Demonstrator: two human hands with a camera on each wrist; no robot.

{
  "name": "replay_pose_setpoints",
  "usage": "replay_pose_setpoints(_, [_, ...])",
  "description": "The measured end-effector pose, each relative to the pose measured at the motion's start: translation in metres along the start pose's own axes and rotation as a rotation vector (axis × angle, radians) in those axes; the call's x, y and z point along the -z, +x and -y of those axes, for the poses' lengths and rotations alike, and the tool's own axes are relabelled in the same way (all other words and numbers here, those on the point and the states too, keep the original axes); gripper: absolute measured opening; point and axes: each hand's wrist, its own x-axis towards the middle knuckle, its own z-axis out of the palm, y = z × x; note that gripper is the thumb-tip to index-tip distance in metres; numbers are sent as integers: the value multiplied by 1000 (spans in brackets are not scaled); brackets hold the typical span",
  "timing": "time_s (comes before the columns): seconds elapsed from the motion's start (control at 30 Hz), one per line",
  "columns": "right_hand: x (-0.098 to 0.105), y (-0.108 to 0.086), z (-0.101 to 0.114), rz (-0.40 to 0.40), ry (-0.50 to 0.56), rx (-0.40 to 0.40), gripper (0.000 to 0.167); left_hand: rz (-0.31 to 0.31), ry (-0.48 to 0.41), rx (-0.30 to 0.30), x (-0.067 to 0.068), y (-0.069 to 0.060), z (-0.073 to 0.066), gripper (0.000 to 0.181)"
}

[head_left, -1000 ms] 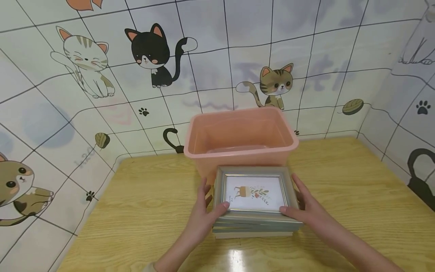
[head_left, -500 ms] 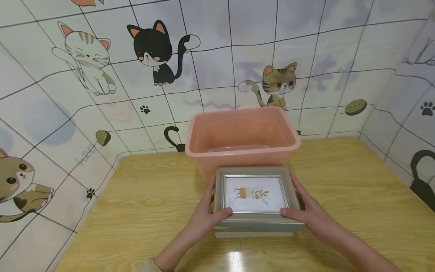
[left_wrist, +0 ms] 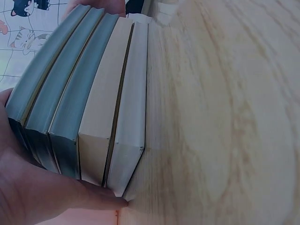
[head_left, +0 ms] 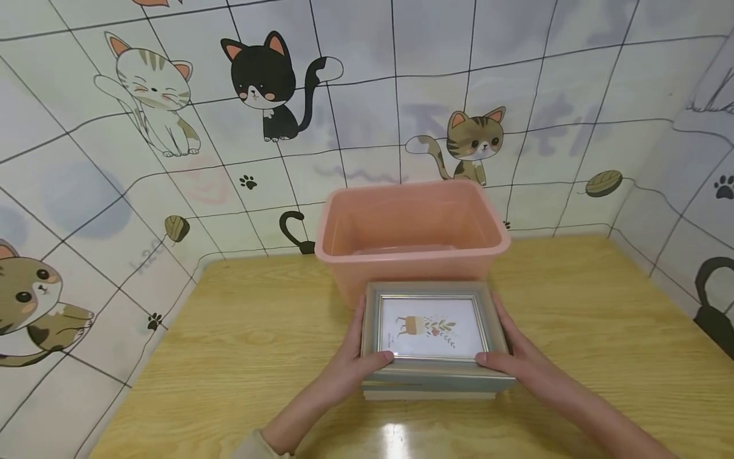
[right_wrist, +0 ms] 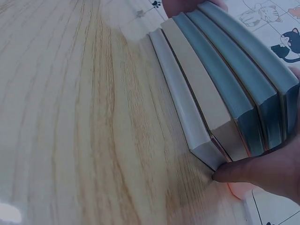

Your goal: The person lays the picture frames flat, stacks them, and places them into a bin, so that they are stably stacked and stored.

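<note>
A stack of several picture frames lies flat on the table in front of the pink bin. On top is a grey-blue frame with a thin gold inner line, holding a print of a plant in an orange pot. Blue-grey frames lie above paler ones, as the left wrist view shows in the frame edges. My left hand grips the stack's left side, thumb on the top frame. My right hand holds the right side likewise. Fingers reach down to the lowest frame near the tabletop.
Directly behind the stack stands a pink plastic bin with nothing visible inside. The wood-grain table meets walls printed with cartoon cats at the back and both sides.
My left hand has moved in from loosely beside the stack to lie against its left side. The upper frames now line up more evenly. My right hand has stayed nearly in place.
</note>
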Motion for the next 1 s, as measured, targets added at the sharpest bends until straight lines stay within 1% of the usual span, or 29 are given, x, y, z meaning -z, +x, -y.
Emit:
replay_pose_setpoints(0.1, [1, 0, -1, 8, 4, 19, 102, 4, 30, 13, -1, 0, -1, 107])
replay_pose_setpoints(0.27, [-4, 3, -7, -45, 45, 73, 103, -1, 27, 7, -2, 0, 1, 107])
replay_pose_setpoints(0.37, [-9, 3, -11, -82, 89, 82, 101, -24, -3, -5, -4, -1, 3, 106])
replay_pose_setpoints(0.43, [-11, 3, -14, -95, 111, 103, 100, -35, -31, -11, -5, -2, 5, 107])
replay_pose_setpoints(0.5, [-14, 0, -16, -106, 114, 121, 99, -37, -69, -22, -6, -4, 6, 109])
replay_pose_setpoints(0.57, [-16, -2, -18, -116, 104, 156, 99, -37, -92, -35, -7, -7, 6, 111])
replay_pose_setpoints(0.73, [-24, -13, -22, -151, 113, 204, 99, -48, -109, -90, -12, -15, 4, 111])
replay_pose_setpoints(0.83, [-28, -16, -25, -139, 155, 224, 102, -68, -147, -113, -16, -17, 5, 110])
replay_pose_setpoints(0.93, [-30, -16, -31, -122, 190, 251, 104, -89, -197, -116, -19, -17, 7, 109])
replay_pose_setpoints(1.0, [-33, -15, -33, -127, 212, 272, 105, -99, -219, -114, -21, -18, 9, 109])
